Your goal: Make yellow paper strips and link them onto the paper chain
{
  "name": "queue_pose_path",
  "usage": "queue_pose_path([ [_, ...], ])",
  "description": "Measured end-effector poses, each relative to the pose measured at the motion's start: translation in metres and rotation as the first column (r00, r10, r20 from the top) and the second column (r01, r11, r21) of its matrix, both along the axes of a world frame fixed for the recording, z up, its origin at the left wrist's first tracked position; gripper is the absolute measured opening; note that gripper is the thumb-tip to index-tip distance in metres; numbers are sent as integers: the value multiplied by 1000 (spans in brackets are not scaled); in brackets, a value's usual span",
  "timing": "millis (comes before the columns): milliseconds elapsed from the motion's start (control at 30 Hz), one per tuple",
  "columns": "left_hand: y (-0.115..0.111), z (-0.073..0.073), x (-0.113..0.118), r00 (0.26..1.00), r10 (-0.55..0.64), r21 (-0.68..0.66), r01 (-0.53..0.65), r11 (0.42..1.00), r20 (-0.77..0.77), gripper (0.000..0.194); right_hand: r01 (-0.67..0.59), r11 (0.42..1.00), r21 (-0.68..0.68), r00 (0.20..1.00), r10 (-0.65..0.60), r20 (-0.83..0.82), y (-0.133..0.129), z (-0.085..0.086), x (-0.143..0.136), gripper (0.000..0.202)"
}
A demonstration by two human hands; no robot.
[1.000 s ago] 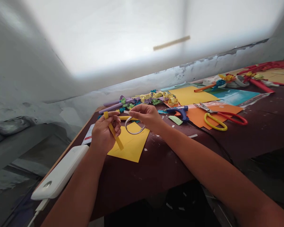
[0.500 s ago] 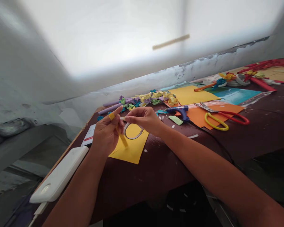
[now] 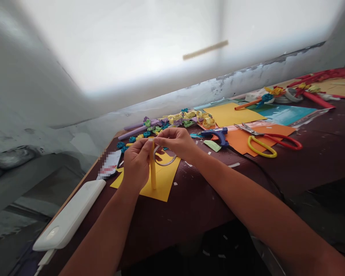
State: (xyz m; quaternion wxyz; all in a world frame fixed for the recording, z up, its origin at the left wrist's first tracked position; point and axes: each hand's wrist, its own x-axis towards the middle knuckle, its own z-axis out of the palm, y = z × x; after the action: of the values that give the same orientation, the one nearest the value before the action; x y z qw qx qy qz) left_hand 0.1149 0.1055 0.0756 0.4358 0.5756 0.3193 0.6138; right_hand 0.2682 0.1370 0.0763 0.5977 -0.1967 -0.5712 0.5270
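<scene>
Between the thumb and fingers of my left hand [image 3: 138,163] is a narrow yellow paper strip [image 3: 153,172], hanging down roughly upright. My right hand [image 3: 176,142] is closed in a pinch at the strip's top end, where a small whitish piece of tape [image 3: 151,139] lies. A thin roll of tape [image 3: 167,165] hangs below my right fingers, its ring seen at a slant. Under both hands, a yellow paper sheet [image 3: 162,191] rests on the dark table; its upper part is partly covered by my hands.
A white power bank [image 3: 71,214] and a phone [image 3: 110,165] lie at the left edge. To the right are a blue glue gun [image 3: 215,134], scissors [image 3: 264,140] and orange paper [image 3: 238,143]. Paper flowers [image 3: 163,124] are heaped behind my hands.
My left hand has turned and shifted right, so the yellow strip now hangs straighter. Both hands have come together at the strip's top end, and the tape roll has moved slightly right.
</scene>
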Motion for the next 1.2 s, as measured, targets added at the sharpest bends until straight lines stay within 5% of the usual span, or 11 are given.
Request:
queue_pose_path([
  [600, 1, -8, -4, 989, 129, 133, -118, 984, -76, 24, 41, 998, 37, 999, -42, 24, 2, -5, -2, 47],
  [1200, 2, -8, -6, 993, 95, 105, -87, 991, -71, 27, -13, 997, 72, 999, 10, 47, 0, -4, 0, 46],
])
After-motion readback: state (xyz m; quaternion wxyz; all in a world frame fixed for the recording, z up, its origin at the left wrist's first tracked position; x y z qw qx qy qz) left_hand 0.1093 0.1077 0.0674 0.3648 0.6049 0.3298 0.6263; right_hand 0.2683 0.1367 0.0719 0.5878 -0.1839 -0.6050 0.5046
